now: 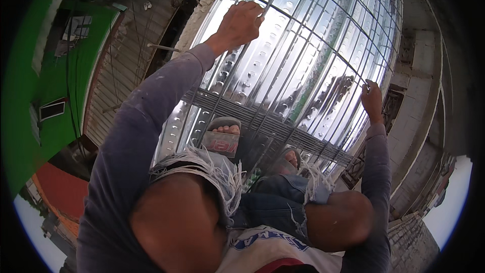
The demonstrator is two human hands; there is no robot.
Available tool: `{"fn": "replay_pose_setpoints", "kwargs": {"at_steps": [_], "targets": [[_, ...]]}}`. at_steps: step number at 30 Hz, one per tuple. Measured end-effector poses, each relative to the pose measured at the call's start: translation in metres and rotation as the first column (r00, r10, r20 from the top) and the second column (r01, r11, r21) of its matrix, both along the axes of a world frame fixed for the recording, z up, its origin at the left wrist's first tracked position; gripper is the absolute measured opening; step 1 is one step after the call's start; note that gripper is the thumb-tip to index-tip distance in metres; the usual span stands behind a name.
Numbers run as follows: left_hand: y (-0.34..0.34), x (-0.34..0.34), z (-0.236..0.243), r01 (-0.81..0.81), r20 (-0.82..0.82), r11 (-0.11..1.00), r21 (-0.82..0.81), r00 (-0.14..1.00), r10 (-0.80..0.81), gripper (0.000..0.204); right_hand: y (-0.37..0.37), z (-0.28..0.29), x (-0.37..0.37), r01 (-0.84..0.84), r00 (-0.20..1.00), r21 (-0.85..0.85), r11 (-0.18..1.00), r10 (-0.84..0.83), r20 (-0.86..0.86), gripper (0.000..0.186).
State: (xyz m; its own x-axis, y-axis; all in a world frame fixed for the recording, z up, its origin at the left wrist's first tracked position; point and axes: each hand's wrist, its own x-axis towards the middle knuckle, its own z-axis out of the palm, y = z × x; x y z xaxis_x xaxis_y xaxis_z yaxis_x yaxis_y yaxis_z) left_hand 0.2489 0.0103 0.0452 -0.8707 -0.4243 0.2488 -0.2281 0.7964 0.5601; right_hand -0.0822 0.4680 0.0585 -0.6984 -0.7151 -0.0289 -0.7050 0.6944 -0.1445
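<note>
Crosswise rod spans upper middle of frame above shiny metal sheets; our right hand pinches it, our left hand curls at it, grip hidden. Grid beyond looks laid; bundle of rods by our feet seems not yet spread.

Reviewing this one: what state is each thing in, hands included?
Left hand: fingers curled, near the crossing rod; grip unclear.
Right hand: fingers bent, at the crossing rod; grip unclear.
Crossing rod: lying across the lengthwise rods.
Rod bundle: bunched closely, lying crosswise.
Metal sheeting: shiny, ribbed, beneath the rods.
Sandals: worn.
Jeans: frayed.
</note>
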Motion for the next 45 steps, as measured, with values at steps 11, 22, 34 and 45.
{"fn": "replay_pose_setpoints", "kwargs": {"at_steps": [11, 22, 34, 45], "targets": [[0.105, 0.106, 0.029, 0.464, 0.547, 0.821, 0.334, 0.614, -0.569, 0.016, 0.060, 0.036, 0.171, -0.093, 0.799, 0.228, 0.969, -0.064, 0.598, 0.018], [0.119, 0.116, 0.031, 0.422, 0.546, 0.871, 0.251, 0.681, -0.487, 0.009, 0.123, 0.020, 0.176, -0.172, 0.781, 0.290, 0.941, -0.049, 0.622, 0.032], [0.134, 0.134, 0.012, 0.467, 0.353, 0.883, -0.049, 0.835, -0.422, 0.011, 0.114, 0.027, 0.153, 0.043, 0.682, 0.413, 0.910, -0.329, 0.653, 0.021], [0.067, 0.036, -0.013, 0.189, 0.147, 0.904, -0.383, 0.979, -0.143, 0.011, 0.068, -0.011, 0.086, 0.128, 0.894, 0.077, 0.989, -0.149, 0.422, 0.021]]}}
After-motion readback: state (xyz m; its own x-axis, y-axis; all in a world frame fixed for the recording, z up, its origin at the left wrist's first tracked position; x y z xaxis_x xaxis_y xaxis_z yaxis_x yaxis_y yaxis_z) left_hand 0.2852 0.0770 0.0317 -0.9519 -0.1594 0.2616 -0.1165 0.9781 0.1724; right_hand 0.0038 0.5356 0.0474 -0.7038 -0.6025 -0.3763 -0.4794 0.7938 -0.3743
